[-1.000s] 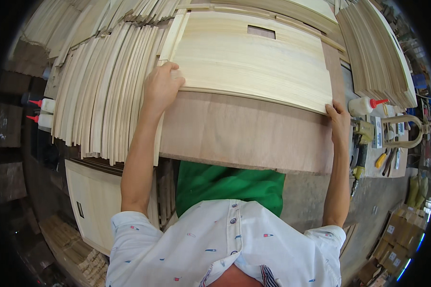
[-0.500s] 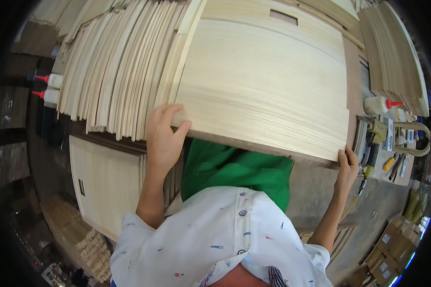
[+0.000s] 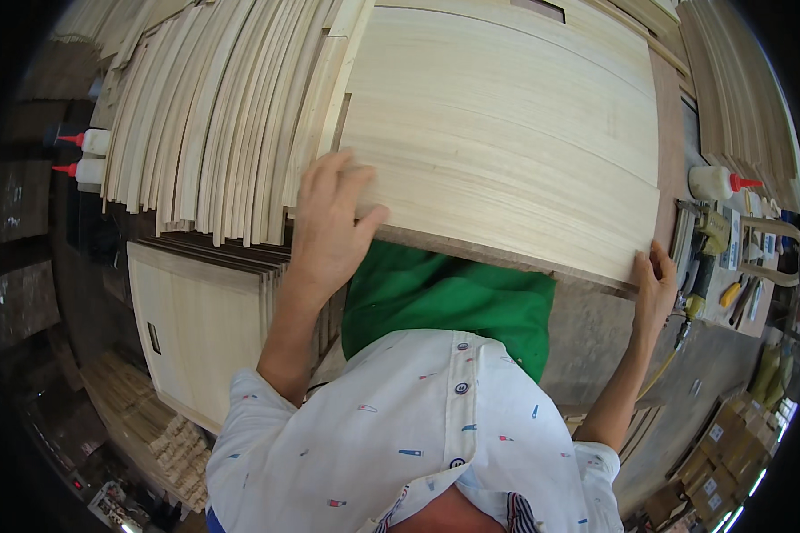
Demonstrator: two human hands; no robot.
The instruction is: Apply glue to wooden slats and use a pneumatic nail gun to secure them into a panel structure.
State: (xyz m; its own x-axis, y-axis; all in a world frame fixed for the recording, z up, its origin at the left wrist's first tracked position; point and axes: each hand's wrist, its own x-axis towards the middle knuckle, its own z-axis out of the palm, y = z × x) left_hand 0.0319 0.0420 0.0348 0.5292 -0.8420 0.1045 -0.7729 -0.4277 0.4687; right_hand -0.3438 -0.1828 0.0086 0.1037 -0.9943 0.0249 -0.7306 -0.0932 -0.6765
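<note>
A wide pale wooden panel (image 3: 507,151) lies flat before me, with a rectangular slot (image 3: 540,10) near its far edge. Over its near left corner is my left hand (image 3: 336,218), fingers spread and slightly blurred, holding nothing; whether the fingertips touch the wood I cannot tell. At the near right corner, my right hand (image 3: 656,289) pinches the panel's edge between thumb and fingers. Beneath the panel a darker brown board edge (image 3: 471,250) shows along the front. Just left of the panel stands a dense row of thin wooden strips (image 3: 231,124).
White bottles with red tips stand at the far left (image 3: 92,171) and right (image 3: 711,183). Tools, including a yellow-handled cutter (image 3: 731,294), lie on the right. Slotted panels (image 3: 200,329) are stacked lower left, near bundled wood (image 3: 142,417). Cardboard boxes (image 3: 720,462) sit lower right.
My left hand has loosened from the panel's near left corner and moved slightly right and farther over it, fingers opening. My right hand stays at the right corner. The whole view has shifted a little.
</note>
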